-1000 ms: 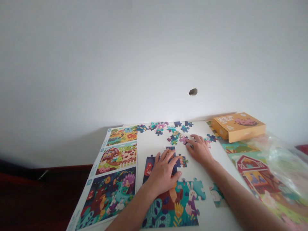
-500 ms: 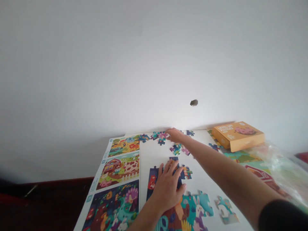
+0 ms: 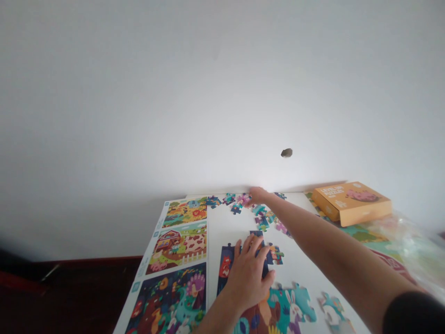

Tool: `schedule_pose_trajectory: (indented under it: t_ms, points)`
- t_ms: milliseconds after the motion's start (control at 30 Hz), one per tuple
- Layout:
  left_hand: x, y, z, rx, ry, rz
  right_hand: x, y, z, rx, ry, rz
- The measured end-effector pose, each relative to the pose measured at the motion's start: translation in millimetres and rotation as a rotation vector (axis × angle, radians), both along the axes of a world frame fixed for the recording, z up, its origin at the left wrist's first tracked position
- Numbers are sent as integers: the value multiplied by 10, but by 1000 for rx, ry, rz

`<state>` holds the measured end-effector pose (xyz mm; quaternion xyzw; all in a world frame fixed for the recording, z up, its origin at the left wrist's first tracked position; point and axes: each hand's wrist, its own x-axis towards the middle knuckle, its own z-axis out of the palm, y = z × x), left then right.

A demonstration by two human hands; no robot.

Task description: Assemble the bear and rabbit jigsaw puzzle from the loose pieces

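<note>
My left hand [image 3: 251, 269] lies flat with its fingers spread on the partly joined jigsaw puzzle [image 3: 278, 306], covering its middle. A red animal on dark blue shows left of the hand and a white rabbit on teal to the right. Beside the fingertips is a loose orange and dark puzzle piece [image 3: 276, 254]. At the far edge, my right hand [image 3: 259, 196] is bent down with its fingers together, by a pink puzzle piece [image 3: 244, 200]. Its fingertips are partly hidden, and whatever they hold cannot be made out. Just below it lies a teal puzzle piece [image 3: 259, 210].
A printed picture sheet [image 3: 211, 266] lies along the left side. An orange puzzle box [image 3: 354, 202] stands at the back right, with clear plastic wrap [image 3: 413, 246] in front. Another loose puzzle piece [image 3: 333, 311] is near the front. A white wall [image 3: 208, 116] rises behind.
The whole view has shifted slightly. My right hand's fingers have bent down and drawn in among the far pieces, and a teal piece now shows below it. My left hand stays on the puzzle.
</note>
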<state>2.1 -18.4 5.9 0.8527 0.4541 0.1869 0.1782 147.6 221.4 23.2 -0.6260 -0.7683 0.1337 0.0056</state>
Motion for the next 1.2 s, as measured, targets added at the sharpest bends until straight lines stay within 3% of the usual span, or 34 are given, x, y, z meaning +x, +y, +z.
schedule_pose_trajectory:
  t_ms: [133, 300, 433, 500, 567, 633, 733, 833, 1000, 1200]
  points:
    - [2, 2, -6, 2, 2, 8, 5, -61, 111, 54, 95, -148]
    - [0, 9, -43, 20, 21, 12, 57, -332, 426, 82, 231, -223]
    - [-4, 27, -41, 21, 36, -6, 318, -998, 661, 33, 331, -84]
    - [-1, 37, -26, 31, 53, -18, 521, -1464, 703, -119, 427, 148]
    - [4, 44, -9, 51, 73, -15, 707, -1939, 684, -309, 512, 361]
    - [8, 52, 2, 65, 90, -22, 822, -2369, 611, -347, 505, 432]
    - [5, 69, -7, 90, 79, -37, 848, -2885, 433, -73, 407, 401]
    - [-6, 88, -42, 118, 61, -59, 795, -3269, 226, 234, 322, 117]
    - [-14, 104, -86, 139, 81, -61, 810, -3641, -46, 349, 351, -18]
    - [-10, 115, -71, 150, 110, -72, 1016, -3746, -15, 264, 448, 116]
